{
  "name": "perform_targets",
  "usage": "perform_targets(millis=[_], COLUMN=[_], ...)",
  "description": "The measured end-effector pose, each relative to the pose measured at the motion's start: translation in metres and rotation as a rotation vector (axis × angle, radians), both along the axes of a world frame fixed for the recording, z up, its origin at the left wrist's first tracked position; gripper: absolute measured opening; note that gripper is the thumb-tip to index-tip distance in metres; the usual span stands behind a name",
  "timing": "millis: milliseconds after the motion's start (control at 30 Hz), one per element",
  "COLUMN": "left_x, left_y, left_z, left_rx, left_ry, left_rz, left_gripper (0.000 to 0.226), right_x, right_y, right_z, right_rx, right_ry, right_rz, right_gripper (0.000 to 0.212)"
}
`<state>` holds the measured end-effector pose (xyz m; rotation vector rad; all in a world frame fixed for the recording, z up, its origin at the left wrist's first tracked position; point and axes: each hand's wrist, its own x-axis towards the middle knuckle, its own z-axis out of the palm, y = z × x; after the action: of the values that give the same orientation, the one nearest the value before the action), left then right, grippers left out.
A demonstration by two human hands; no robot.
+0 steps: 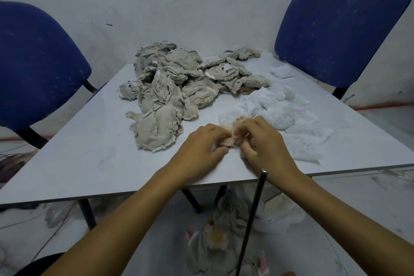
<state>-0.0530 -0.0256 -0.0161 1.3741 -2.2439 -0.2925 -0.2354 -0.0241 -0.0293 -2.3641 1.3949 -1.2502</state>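
While both of your hands curl inward over the pale grey surface (89, 152), your left hand (201, 143) and right hand (262, 141) pinch a small peach-pink fuzzy fabric piece (230, 140) between them, fingers bent tightly around it. It sits toward the near edge of the surface, just in front of a heap of flat grey-beige fabric shells (174, 87) and beside crumpled white mesh pouches (280, 110). What shows of its long axis slants from your left fingertips toward the far right; its ends are hidden.
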Motion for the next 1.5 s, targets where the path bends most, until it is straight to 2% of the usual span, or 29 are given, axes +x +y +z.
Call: perform_targets(millis=[100, 200, 267, 367, 433, 533, 700, 767, 900, 967, 1067, 1167, 1300, 1500], left_x=[-0.006, -0.006, -0.005, -0.006, -0.005, -0.008, -0.02, -0.02, -0.013, -0.012, -0.011, -0.01, -0.01, -0.007], left_y=[0.0, -0.003, -0.005, -0.005, -0.004, -0.002, 0.006, 0.006, 0.005, 0.006, 0.003, 0.001, -0.003, -0.003], left_z=[-0.003, 0.0, 0.003, 0.009, 0.01, 0.01, 0.01, 0.011, 0.011, 0.008, 0.004, 0.004, 0.007, 0.011], left_rx=[-0.084, -0.096, -0.029, 0.148, 0.201, 0.215, 0.307, 0.295, 0.307, 0.233, 0.089, 0.086, 0.13, 0.342], left_ry=[0.076, 0.324, 0.536, 0.872, 0.967, 0.939, 0.99, 0.948, 0.828, 0.742, 0.69, 0.756, 0.824, 0.955], left_rz=[0.05, 0.141, 0.188, 0.19, 0.184, 0.138, -0.049, -0.076, -0.133, -0.128, -0.084, -0.061, -0.076, -0.142], left_gripper=[0.02, 0.005, 0.003, 0.012, 0.014, 0.009, 0.018, 0.018, 0.038, 0.041, 0.03, 0.025, 0.027, 0.011], right_x=[-0.001, -0.002, -0.003, -0.001, 0.0, 0.0, -0.003, -0.004, -0.004, -0.005, -0.007, -0.01, -0.012, -0.016], right_y=[-0.002, -0.005, -0.008, -0.008, -0.004, 0.0, 0.004, 0.005, 0.006, 0.005, 0.002, 0.001, -0.001, -0.004], right_z=[-0.001, -0.003, -0.005, -0.006, -0.006, -0.005, -0.003, -0.001, -0.001, -0.001, 0.0, 0.002, 0.005, 0.008], right_rx=[0.002, 0.023, 0.03, 0.005, -0.041, -0.099, -0.126, -0.125, -0.107, -0.125, -0.086, -0.001, 0.177, 0.287], right_ry=[-0.007, 0.023, 0.052, 0.03, 0.048, 0.07, -0.027, -0.042, -0.118, -0.153, -0.168, -0.194, -0.326, -0.49], right_rz=[-0.003, -0.006, -0.007, -0.002, 0.028, 0.061, 0.052, 0.046, 0.132, 0.121, 0.131, 0.178, 0.214, 0.311], right_gripper=[0.024, 0.022, 0.027, 0.041, 0.053, 0.057, 0.045, 0.042, 0.03, 0.03, 0.028, 0.03, 0.038, 0.037])
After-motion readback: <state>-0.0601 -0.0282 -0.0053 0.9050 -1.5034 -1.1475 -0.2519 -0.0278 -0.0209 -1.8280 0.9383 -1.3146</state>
